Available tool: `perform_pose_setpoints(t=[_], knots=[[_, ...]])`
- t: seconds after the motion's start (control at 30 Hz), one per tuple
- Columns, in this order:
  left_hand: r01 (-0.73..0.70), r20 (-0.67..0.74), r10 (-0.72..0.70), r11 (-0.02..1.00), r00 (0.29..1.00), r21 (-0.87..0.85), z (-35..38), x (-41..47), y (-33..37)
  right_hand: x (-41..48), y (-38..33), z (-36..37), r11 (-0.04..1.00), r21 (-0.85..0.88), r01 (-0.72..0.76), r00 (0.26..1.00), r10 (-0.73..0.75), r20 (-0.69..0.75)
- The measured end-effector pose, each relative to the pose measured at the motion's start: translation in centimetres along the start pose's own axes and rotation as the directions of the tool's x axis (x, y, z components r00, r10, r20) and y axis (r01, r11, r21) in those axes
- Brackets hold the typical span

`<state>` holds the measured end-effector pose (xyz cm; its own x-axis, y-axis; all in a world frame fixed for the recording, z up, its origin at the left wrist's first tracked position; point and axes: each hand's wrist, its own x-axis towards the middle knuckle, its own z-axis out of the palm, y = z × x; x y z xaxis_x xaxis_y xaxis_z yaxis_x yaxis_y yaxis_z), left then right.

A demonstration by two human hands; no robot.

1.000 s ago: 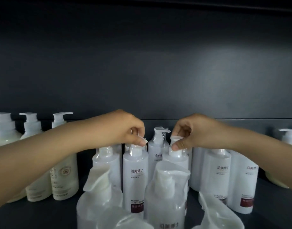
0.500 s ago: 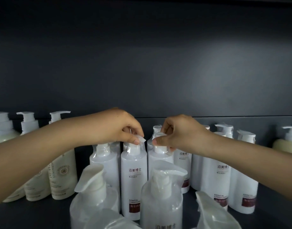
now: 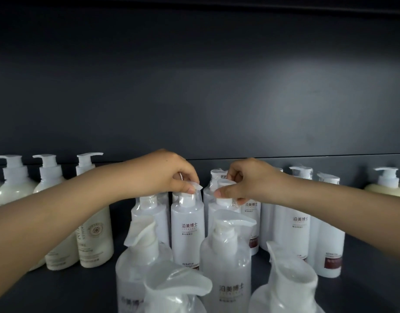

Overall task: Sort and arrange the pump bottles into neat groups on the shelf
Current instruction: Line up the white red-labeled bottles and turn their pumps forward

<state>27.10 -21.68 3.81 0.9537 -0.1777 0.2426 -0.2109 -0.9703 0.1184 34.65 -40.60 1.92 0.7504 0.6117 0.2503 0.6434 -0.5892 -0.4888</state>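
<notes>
White plastic throughout: film-wrapped pump btls (image 3: 301, 229) w/ dark-red label bands, upright on dark shelf (image 3: 58, 288), packed close from centre out to 3 o'clock. L hand (image 3: 169, 177) in from 8 o'clock, knuckles up, thumb + fingertips pinched on wrapped pump head of centre btl (image 3: 187, 229); btl upright, base hidden behind nearer ones. R hand (image 3: 251, 179) in from 4 o'clock, fingers curled, thumb + forefinger pinching pump head of neighbour btl (image 3: 223, 201), just at 3 o'clock of the first. Two btls side by side, touching or not: can't tell. Hands near each other, not touching. More wrapped btls behind both, tops only.

Nearest camera, at 6 o'clock: four front btls (image 3: 225, 263), wrapped, blurred, spouts pointing diff. ways, partly blocking view of gripped pair.

At 9 o'clock: cream btls (image 3: 95, 240), unwrapped, round emblem on label, in a row toward back, spouts not all same way, partly behind L forearm. Strip of bare shelf betw. cream group + white group. Far 3 o'clock edge: lone cream btl (image 3: 386, 188), apart from white group. Dark grey back panel (image 3: 194, 86) across upper half.
</notes>
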Motion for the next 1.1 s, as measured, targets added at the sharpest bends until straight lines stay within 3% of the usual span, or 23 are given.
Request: perform_pose_setpoints(t=[0.13,0.23,0.4,0.5,0.67,0.8,0.93,1.1], knots=[[0.008,0.015,-0.008,1.000,1.000,0.009,-0.1,0.0,0.2,-0.1,-0.3,-0.5,1.000,-0.005,0.006,0.997,-0.005,0.076],[0.020,0.050,-0.021,0.999,0.999,0.025,-0.4,0.1,0.5,-0.2,-0.7,-1.6,0.998,0.061,-0.036,0.976,0.022,0.215],[0.038,0.159,-0.060,0.989,0.985,0.140,-1.8,0.3,1.7,-0.9,-2.2,-4.4,0.954,-0.298,0.035,0.908,0.094,0.408],[0.036,0.140,-0.063,0.981,0.988,0.188,-3.3,0.0,3.3,-1.8,-3.1,-5.4,0.822,-0.560,0.104,0.927,0.124,0.355],[0.095,-0.005,-0.099,0.931,0.995,0.353,-5.8,-1.6,6.6,-4.8,-3.5,-7.8,0.600,-0.796,0.084,0.977,0.107,0.184],[0.173,-0.152,-0.123,0.907,0.981,0.384,-7.2,-4.9,10.8,-9.1,-4.3,-10.3,0.693,-0.718,0.067,0.997,-0.024,0.069],[0.206,-0.287,-0.110,0.921,0.952,0.331,-6.9,-8.6,15.6,-14.4,-4.4,-11.6,0.736,-0.669,0.103,0.994,-0.095,0.049],[0.255,-0.293,-0.176,0.932,0.940,0.258,-5.4,-12.8,20.6,-21.0,-4.5,-11.8,0.763,-0.626,0.161,0.984,-0.172,0.044]])
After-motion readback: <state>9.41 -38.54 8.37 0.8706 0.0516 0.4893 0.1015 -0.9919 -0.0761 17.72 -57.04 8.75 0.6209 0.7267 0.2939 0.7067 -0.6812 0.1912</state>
